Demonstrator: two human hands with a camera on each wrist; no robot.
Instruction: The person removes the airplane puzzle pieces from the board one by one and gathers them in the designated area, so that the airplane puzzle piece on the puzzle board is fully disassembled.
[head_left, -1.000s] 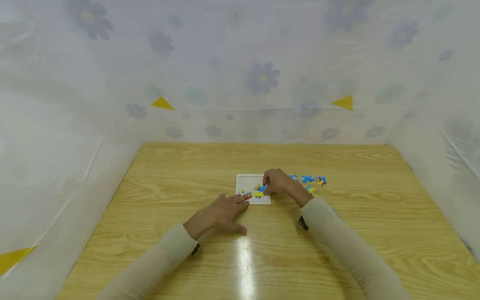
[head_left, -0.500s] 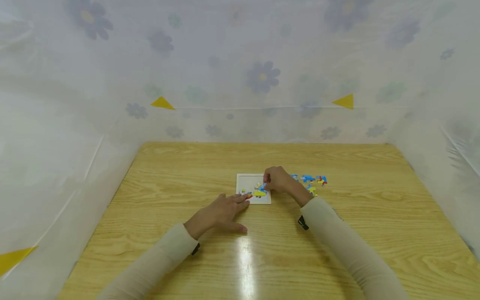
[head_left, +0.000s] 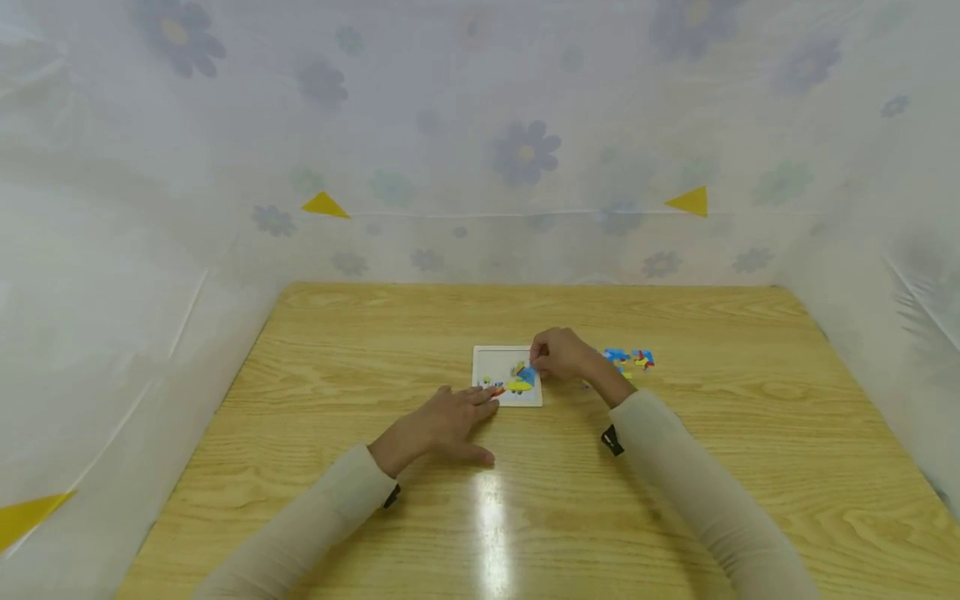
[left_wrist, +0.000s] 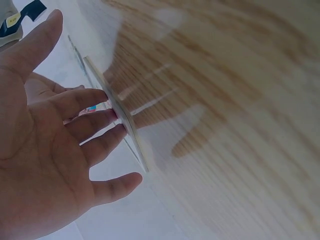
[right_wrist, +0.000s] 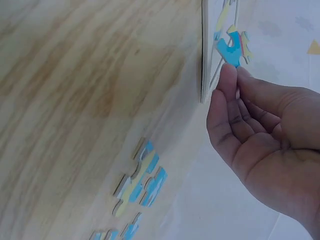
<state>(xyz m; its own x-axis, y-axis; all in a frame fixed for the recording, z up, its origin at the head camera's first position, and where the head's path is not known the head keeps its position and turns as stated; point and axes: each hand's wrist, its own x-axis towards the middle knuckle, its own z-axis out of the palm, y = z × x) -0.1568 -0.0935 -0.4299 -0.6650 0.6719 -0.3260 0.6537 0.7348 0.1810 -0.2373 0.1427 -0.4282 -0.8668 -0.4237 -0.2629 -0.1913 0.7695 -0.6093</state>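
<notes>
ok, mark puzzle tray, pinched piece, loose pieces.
Puzzle tray [head_left: 495,364]: head view, on its bare floor.
Pinched piece [right_wrist: 231,55]: right wrist view, on its blue part.
Loose pieces [head_left: 616,355]: head view, on a blue one.

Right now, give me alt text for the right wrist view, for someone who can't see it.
The right hand pinches a mostly blue puzzle piece between thumb and finger, near a tray. More blue and yellow pieces lie on the wooden table.

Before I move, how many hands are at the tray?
2: the left hand, fingers at the near left corner of the tray, and the right hand, pinching a blue piece by its right side. No others show.
</notes>
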